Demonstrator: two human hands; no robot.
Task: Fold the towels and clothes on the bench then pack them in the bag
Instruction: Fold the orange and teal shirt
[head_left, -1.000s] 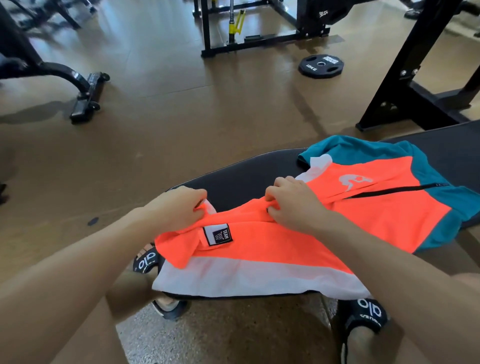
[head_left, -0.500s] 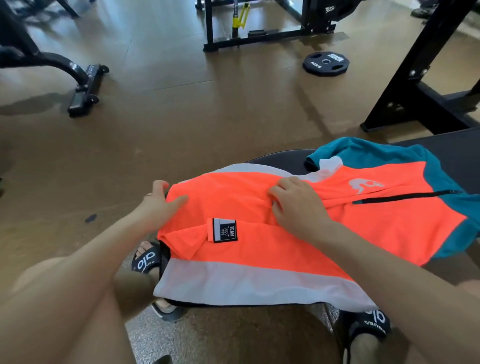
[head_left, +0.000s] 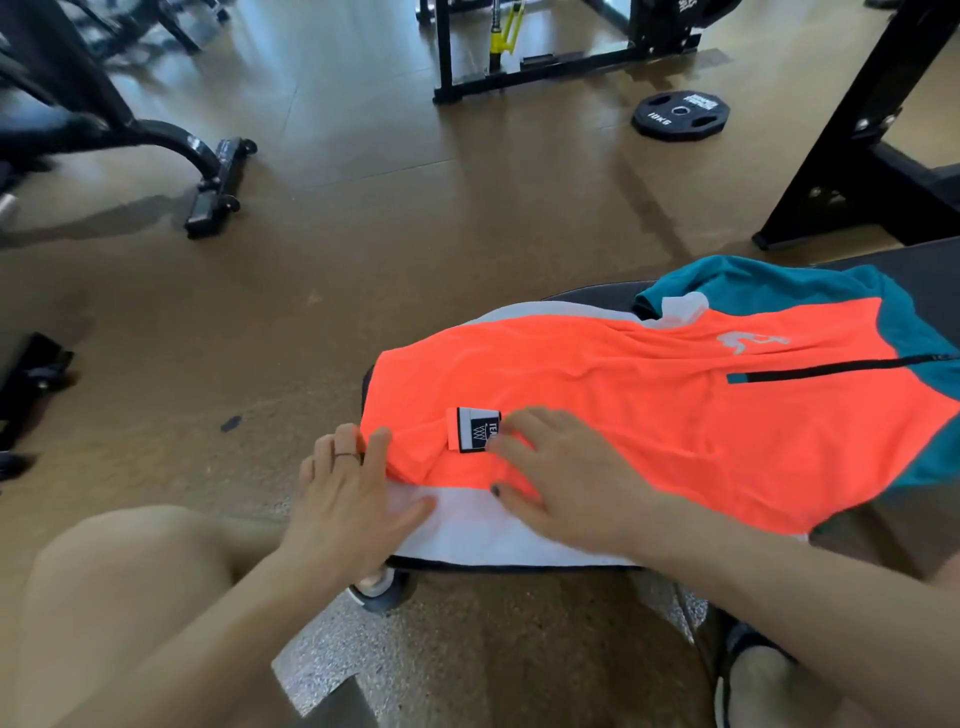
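An orange, teal and white shirt (head_left: 649, 395) lies spread flat on the black bench (head_left: 924, 280), its white hem toward me and its teal collar to the right. A small black-and-white label (head_left: 470, 430) is sewn near the hem. My left hand (head_left: 353, 499) rests at the shirt's left edge, fingers apart, thumb on the white band. My right hand (head_left: 561, 473) lies flat on the orange cloth beside the label, fingers spread. No bag and no towels are in view.
A black weight plate (head_left: 680, 115) lies on the brown floor beyond the bench. A black rack frame (head_left: 530, 78) stands at the back, another upright (head_left: 852, 156) at the right, and a machine base (head_left: 213, 182) at the left. My knee (head_left: 130, 582) is at lower left.
The bunched orange cloth that both hands pinched has been spread out flat over the bench. Both hands have let go and moved toward the near hem, palms down.
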